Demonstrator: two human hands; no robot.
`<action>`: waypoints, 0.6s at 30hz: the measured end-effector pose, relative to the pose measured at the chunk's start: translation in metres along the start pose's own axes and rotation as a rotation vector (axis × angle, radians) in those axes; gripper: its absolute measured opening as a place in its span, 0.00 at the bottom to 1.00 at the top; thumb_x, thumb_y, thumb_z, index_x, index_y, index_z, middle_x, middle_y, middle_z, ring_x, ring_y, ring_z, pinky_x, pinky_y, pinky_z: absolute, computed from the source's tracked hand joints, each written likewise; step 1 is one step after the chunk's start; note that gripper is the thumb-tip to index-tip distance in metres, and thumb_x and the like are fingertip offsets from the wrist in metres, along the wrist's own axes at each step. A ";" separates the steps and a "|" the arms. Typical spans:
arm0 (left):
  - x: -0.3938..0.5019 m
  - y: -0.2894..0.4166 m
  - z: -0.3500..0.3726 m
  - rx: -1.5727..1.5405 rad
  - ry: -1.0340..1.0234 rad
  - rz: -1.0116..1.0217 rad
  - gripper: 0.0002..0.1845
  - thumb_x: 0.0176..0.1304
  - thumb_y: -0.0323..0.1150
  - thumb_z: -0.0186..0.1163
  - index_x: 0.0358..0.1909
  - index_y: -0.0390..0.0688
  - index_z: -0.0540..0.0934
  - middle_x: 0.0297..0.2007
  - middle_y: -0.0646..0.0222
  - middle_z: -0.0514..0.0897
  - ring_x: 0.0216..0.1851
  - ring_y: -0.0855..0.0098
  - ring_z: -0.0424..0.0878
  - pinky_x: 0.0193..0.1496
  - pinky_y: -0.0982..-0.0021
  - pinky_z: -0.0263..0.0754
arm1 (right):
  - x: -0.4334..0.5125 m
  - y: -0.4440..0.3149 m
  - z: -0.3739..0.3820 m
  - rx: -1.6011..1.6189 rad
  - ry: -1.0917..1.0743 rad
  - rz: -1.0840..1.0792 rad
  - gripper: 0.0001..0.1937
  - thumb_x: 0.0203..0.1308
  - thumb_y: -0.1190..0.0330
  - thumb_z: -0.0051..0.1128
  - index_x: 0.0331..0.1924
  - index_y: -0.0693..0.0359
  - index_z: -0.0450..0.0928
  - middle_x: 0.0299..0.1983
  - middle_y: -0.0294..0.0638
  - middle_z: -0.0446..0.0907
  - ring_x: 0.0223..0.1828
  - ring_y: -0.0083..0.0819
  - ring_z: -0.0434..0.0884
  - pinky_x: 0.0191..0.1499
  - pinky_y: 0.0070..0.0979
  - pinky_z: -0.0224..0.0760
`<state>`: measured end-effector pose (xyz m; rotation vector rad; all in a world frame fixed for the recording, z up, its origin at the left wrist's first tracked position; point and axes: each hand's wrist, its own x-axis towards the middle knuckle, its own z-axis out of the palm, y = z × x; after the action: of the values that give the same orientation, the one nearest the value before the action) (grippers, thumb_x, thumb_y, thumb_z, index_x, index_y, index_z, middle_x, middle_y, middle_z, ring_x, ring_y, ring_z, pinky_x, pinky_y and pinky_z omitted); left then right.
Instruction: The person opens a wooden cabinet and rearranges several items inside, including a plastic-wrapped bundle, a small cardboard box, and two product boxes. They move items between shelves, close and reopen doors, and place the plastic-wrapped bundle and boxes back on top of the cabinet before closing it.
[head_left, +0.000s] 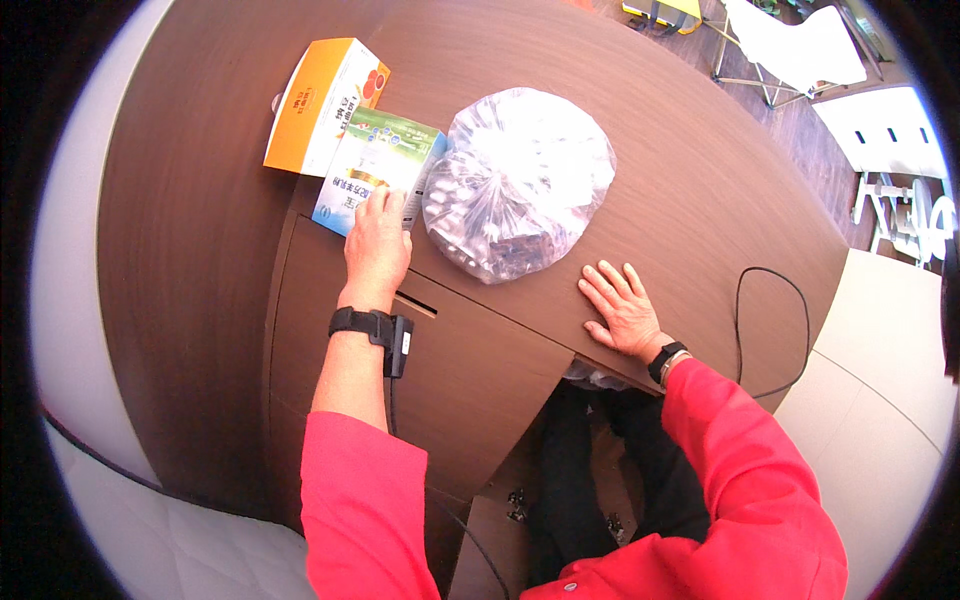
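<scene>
My left hand rests on the lower end of a green, white and blue carton; its fingertips touch the printed face, and whether they grip it is hidden. An orange and white carton lies just behind, partly overlapped by the first. Right of the cartons sits a round, clear plastic bag with several blister packs showing through. My right hand lies flat on the brown wooden desk top, fingers spread, right of the bag and not touching it.
A black cable loops over the desk's right side. Below the desk top are a cabinet front and an opening with a plastic bag inside. A white chair and a yellow bag stand beyond the desk.
</scene>
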<state>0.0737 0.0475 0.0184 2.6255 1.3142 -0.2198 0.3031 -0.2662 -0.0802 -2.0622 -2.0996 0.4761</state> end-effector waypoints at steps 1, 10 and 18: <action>0.002 -0.003 -0.001 0.003 -0.010 -0.003 0.30 0.56 0.25 0.66 0.63 0.43 0.72 0.62 0.60 0.71 0.64 0.54 0.70 0.66 0.57 0.69 | 0.000 0.000 0.000 -0.006 0.004 -0.003 0.36 0.58 0.48 0.56 0.70 0.54 0.66 0.75 0.36 0.60 0.78 0.37 0.54 0.78 0.48 0.38; 0.003 0.009 -0.007 -0.137 0.056 0.057 0.24 0.58 0.30 0.64 0.58 0.41 0.77 0.56 0.57 0.77 0.60 0.55 0.74 0.63 0.57 0.71 | 0.000 0.000 0.000 -0.007 0.002 0.002 0.37 0.58 0.48 0.56 0.71 0.54 0.66 0.75 0.36 0.60 0.78 0.38 0.55 0.78 0.49 0.38; 0.017 0.103 0.028 -0.613 0.178 0.176 0.44 0.53 0.42 0.71 0.69 0.37 0.64 0.65 0.47 0.72 0.67 0.49 0.69 0.71 0.56 0.62 | 0.001 0.002 0.000 0.017 -0.030 0.030 0.38 0.56 0.51 0.59 0.71 0.54 0.66 0.75 0.39 0.60 0.78 0.41 0.54 0.78 0.50 0.38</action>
<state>0.1654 -0.0069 -0.0011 2.2375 0.9799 0.3912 0.3047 -0.2652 -0.0814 -2.0934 -2.0763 0.5307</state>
